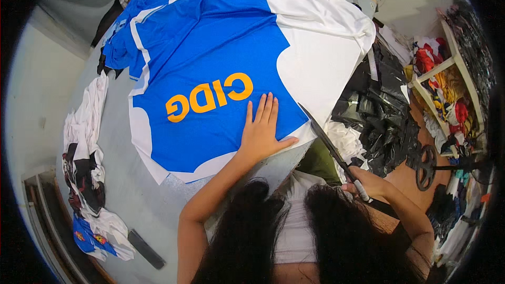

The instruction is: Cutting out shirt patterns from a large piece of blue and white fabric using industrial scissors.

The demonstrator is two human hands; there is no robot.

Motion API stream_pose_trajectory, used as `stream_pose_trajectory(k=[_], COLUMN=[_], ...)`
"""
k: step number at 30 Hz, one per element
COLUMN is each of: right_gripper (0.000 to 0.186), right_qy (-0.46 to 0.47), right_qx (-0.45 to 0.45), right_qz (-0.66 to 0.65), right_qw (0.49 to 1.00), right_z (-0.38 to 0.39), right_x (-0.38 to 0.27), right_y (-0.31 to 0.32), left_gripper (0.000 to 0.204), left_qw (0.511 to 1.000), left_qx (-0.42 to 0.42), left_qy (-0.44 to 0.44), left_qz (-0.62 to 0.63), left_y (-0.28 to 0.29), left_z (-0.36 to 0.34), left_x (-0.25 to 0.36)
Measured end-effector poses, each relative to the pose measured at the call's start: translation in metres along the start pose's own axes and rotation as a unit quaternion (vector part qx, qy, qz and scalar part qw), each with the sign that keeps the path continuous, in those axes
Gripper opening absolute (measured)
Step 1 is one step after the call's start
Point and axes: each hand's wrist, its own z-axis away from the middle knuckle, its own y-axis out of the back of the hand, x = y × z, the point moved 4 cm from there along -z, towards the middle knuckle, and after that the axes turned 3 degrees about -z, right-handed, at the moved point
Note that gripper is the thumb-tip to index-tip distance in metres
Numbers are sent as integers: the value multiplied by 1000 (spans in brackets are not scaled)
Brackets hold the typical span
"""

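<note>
A blue fabric panel (210,37) printed with orange lettering lies spread over the table, with white fabric (315,60) around its curved edges. My left hand (261,131) rests flat on the panel's near right part, below the lettering, fingers stretched and thumb out to the right. In my right hand (368,183), beyond the table's near right edge, is a pair of long dark scissors (331,148) with pale wrapping at the handle. Their blades point up and left, and the tip meets the blue and white border near the panel's right corner. The handle loops are mostly hidden.
Crumpled blue fabric (123,42) lies at the far left of the grey table (113,142). White and dark scraps (87,137) run along its left edge, near a dark flat bar (146,249). Black plastic (379,121) and a wooden rack (434,76) of colourful cloth stand right.
</note>
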Motion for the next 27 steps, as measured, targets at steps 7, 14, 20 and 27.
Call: stream_pose_trajectory(k=[7,14,20,27], right_gripper=[62,56,51,49], right_qy=[-8,12,35,43], right_qx=[13,42,79,86], right_qz=[5,-23,42,71], right_qw=[1000,999,995,993], right_z=[-5,-8,-10,-7], right_x=[-7,-3,8,0], right_y=[-7,-12,-14,-13], left_gripper=[104,104,104,104], left_qw=[1000,1000,1000,1000], left_qx=[6,16,16,21], left_qy=[3,4,3,3], left_qz=[1,1,-1,6], left_y=[-1,-2,-2,-1], left_z=[3,4,3,5], left_x=[-1,-3,-3,-3])
